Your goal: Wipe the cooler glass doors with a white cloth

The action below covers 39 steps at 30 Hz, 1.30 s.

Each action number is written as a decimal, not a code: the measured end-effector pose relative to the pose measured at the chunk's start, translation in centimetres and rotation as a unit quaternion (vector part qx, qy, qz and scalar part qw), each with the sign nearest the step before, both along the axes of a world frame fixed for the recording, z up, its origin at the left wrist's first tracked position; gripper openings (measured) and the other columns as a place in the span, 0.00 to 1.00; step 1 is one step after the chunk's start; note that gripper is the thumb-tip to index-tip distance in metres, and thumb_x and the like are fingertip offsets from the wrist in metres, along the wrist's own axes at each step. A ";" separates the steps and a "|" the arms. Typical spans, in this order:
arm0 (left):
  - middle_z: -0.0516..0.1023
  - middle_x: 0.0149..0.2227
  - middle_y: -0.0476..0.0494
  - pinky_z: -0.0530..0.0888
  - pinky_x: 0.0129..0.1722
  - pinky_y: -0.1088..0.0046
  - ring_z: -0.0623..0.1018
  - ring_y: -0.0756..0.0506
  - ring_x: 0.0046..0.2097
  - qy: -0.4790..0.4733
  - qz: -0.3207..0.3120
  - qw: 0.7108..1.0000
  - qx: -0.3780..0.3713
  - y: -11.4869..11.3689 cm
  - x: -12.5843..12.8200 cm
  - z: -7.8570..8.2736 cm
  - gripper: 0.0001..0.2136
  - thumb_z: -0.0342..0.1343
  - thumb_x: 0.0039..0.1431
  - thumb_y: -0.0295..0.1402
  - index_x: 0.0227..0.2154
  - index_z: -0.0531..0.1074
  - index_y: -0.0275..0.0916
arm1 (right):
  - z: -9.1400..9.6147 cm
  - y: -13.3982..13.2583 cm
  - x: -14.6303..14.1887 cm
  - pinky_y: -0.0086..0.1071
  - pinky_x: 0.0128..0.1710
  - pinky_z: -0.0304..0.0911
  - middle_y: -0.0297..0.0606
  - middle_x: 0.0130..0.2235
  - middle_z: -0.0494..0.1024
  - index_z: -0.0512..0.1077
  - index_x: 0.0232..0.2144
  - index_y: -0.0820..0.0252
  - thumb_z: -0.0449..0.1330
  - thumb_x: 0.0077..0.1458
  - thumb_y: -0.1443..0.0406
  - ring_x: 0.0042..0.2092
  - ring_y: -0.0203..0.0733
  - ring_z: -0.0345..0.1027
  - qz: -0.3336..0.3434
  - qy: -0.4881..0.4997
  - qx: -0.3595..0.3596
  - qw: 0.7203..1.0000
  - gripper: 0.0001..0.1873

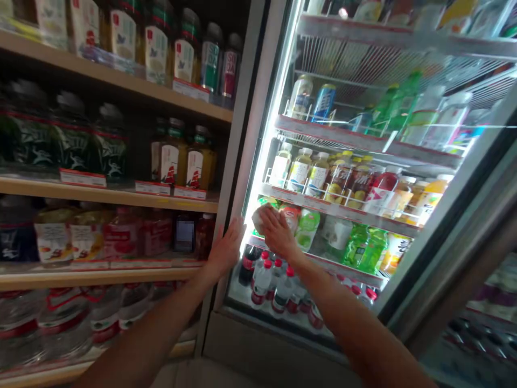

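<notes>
My left hand (228, 247) lies with fingers stretched out against the metal frame (239, 178) at the left side of a lit drinks fridge. To its right, my right hand (275, 229) is closed over a pale, crumpled cloth (258, 216) near the fridge's bright left edge. Just behind that hand stand a red-labelled drink (291, 214) and a green-and-white bottle (307, 229) on a lower shelf. Whether the cloth presses on glass or on the frame, I cannot tell. Red-capped bottles (262, 283) stand below my right forearm.
Wooden shelves (109, 195) on the left carry rows of bottled drinks, with large water bottles (64, 318) at the bottom. Fridge shelves (363, 137) above my hands hold cans and bottles. A thick metal bar (456, 269) slants down the right side.
</notes>
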<state>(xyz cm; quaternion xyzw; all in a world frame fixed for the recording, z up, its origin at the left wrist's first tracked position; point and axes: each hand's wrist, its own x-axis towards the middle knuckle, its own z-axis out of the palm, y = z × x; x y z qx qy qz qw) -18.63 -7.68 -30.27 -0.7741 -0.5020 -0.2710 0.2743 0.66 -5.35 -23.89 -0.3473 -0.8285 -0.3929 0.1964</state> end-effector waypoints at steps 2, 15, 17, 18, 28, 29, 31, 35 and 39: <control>0.49 0.65 0.37 0.54 0.60 0.48 0.50 0.40 0.65 0.003 0.000 1.000 0.008 0.2 0.2 0.5 0.29 0.42 0.51 0.21 0.60 0.55 0.33 | 1.2 -0.1 1.6 0.51 0.63 0.23 0.39 0.63 0.55 0.62 0.56 0.57 0.52 0.52 0.69 0.66 0.46 0.36 -0.004 -0.022 0.010 1.000 0.27; 0.50 0.65 0.37 0.52 0.61 0.49 0.49 0.40 0.66 0.000 -0.056 0.995 0.080 0.6 4.9 6.5 0.31 0.44 0.51 0.23 0.61 0.52 0.34 | 3.5 -3.1 9.5 0.51 0.62 0.31 0.41 0.64 0.55 0.56 0.60 0.56 0.53 0.53 0.66 0.66 0.48 0.37 -0.083 0.003 0.075 0.994 0.31; 0.50 0.65 0.37 0.52 0.61 0.50 0.49 0.40 0.66 0.007 -0.068 0.994 0.080 0.4 5.7 7.3 0.31 0.45 0.51 0.23 0.61 0.53 0.35 | 3.7 -3.4 10.8 0.51 0.63 0.30 0.40 0.63 0.56 0.56 0.60 0.55 0.52 0.53 0.66 0.66 0.47 0.38 -0.082 -0.002 0.082 0.993 0.31; 0.49 0.65 0.37 0.52 0.61 0.50 0.49 0.39 0.66 0.009 -0.075 0.994 0.082 0.4 6.2 7.7 0.31 0.45 0.51 0.24 0.61 0.53 0.35 | 4.8 -3.4 11.4 0.51 0.62 0.30 0.40 0.63 0.56 0.57 0.60 0.55 0.52 0.54 0.65 0.65 0.47 0.39 -0.091 0.020 0.099 0.991 0.30; 0.45 0.65 0.35 0.49 0.62 0.50 0.46 0.39 0.66 0.016 -0.124 0.985 0.117 0.9 11.7 10.2 0.30 0.45 0.53 0.26 0.61 0.52 0.33 | 3.8 -5.4 17.7 0.51 0.61 0.39 0.45 0.63 0.56 0.61 0.57 0.58 0.51 0.55 0.65 0.66 0.50 0.38 -0.172 0.129 0.171 0.962 0.26; 0.45 0.65 0.36 0.49 0.62 0.50 0.46 0.39 0.66 0.020 -0.129 0.984 0.118 0.9 12.0 10.2 0.29 0.45 0.53 0.26 0.61 0.52 0.33 | 2.5 -5.8 18.4 0.51 0.61 0.38 0.45 0.62 0.58 0.62 0.56 0.58 0.51 0.54 0.65 0.65 0.49 0.39 -0.168 0.110 0.159 0.967 0.26; 0.46 0.65 0.37 0.49 0.62 0.50 0.47 0.39 0.66 0.028 -0.138 0.983 0.120 1.1 12.5 10.4 0.30 0.44 0.53 0.25 0.61 0.51 0.33 | 1.9 -6.4 19.6 0.50 0.62 0.37 0.44 0.61 0.60 0.63 0.56 0.57 0.51 0.55 0.65 0.65 0.48 0.41 -0.165 0.088 0.146 0.971 0.25; 0.49 0.65 0.39 0.50 0.61 0.50 0.48 0.39 0.66 0.015 -0.135 0.984 0.119 1.5 13.6 10.9 0.29 0.43 0.53 0.25 0.61 0.53 0.35 | 7.4 -6.0 21.4 0.52 0.61 0.39 0.43 0.62 0.57 0.62 0.56 0.55 0.50 0.57 0.63 0.65 0.49 0.42 -0.206 0.166 0.196 0.945 0.24; 0.49 0.65 0.39 0.52 0.61 0.50 0.49 0.39 0.66 -0.010 -0.117 0.986 0.121 1.8 14.4 10.8 0.28 0.44 0.56 0.29 0.61 0.52 0.36 | 8.6 -5.7 22.3 0.53 0.60 0.41 0.44 0.64 0.52 0.56 0.60 0.54 0.48 0.57 0.64 0.66 0.50 0.39 -0.219 0.215 0.217 0.927 0.27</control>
